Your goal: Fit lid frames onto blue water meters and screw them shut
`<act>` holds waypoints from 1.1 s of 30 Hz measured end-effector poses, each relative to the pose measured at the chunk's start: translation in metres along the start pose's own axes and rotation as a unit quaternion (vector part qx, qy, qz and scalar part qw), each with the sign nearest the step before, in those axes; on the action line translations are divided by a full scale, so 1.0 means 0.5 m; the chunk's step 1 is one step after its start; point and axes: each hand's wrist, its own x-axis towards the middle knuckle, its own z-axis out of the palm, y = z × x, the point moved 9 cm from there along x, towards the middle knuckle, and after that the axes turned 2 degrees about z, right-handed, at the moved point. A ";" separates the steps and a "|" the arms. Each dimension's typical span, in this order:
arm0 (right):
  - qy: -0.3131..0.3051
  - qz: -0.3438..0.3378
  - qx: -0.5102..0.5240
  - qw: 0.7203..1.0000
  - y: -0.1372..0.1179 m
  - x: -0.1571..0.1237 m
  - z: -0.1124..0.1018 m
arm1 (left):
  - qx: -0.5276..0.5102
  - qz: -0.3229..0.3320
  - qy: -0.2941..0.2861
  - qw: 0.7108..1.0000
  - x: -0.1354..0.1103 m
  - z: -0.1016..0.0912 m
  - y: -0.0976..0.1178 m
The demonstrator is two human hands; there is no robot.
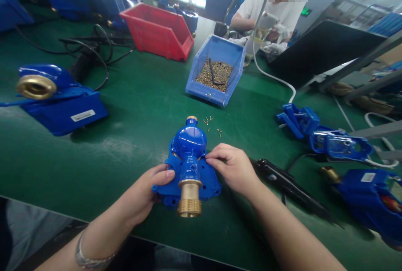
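Observation:
A blue water meter [190, 141] with a brass threaded pipe end pointing at me rests on the green table, a flat blue plastic housing beneath it. My left hand [146, 191] grips the left side of this housing, thumb on top. At the meter's right edge, the thumb and index finger of my right hand [234, 168] are pinched together by a flange; whatever is between the fingertips is hidden. Several small brass screws [219, 131] lie loose just beyond the meter.
A blue bin [205, 98] of small brass screws holds a black hex key [212, 72]. Left of it stands a red bin [150, 38]. A black electric screwdriver [292, 187] lies right, near blue housings [339, 143]. Another meter [63, 107] sits left. A person [251, 11] works opposite.

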 end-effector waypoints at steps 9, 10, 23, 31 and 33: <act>-0.049 -0.064 -0.172 0.982 -0.052 -0.049 0.031 | 0.003 0.000 0.000 1.000 0.003 0.002 -0.001; -0.077 -0.052 -0.182 0.979 -0.047 -0.046 0.032 | 0.005 0.000 0.003 1.000 0.004 0.000 -0.002; -0.022 0.197 -0.230 0.953 0.192 0.125 -0.012 | -0.005 0.008 -0.029 1.000 0.008 0.003 -0.010; -0.084 0.115 -0.033 0.989 0.069 0.034 -0.005 | 0.000 0.012 -0.026 1.000 0.007 0.005 -0.005; -0.097 0.089 -0.012 0.991 0.035 0.010 -0.001 | -0.002 0.015 -0.024 1.000 0.005 0.006 -0.003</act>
